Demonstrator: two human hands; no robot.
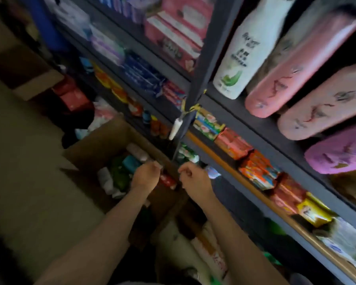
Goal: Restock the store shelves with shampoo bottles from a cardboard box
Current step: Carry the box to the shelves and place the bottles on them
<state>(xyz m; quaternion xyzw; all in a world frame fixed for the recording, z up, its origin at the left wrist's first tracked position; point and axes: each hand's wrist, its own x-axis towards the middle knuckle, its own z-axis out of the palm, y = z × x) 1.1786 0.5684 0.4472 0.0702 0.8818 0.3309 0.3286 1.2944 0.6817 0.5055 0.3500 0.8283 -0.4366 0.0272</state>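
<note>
Hovering over the cardboard box [103, 145]: left hand [145, 174] and right hand [193, 177], fingers loosely curled, holding nothing. Shampoo bottles [119, 173] lie jumbled inside, under the shelves [224, 103]. Risk: dim light, wrong bottle grabbed.

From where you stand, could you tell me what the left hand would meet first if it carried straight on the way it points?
Probably the bottles lying in the cardboard box: the left hand hangs right above them, loosely curled and empty. Depth is unclear.

Left hand [147, 174], right hand [190, 176] — loosely curled
</note>
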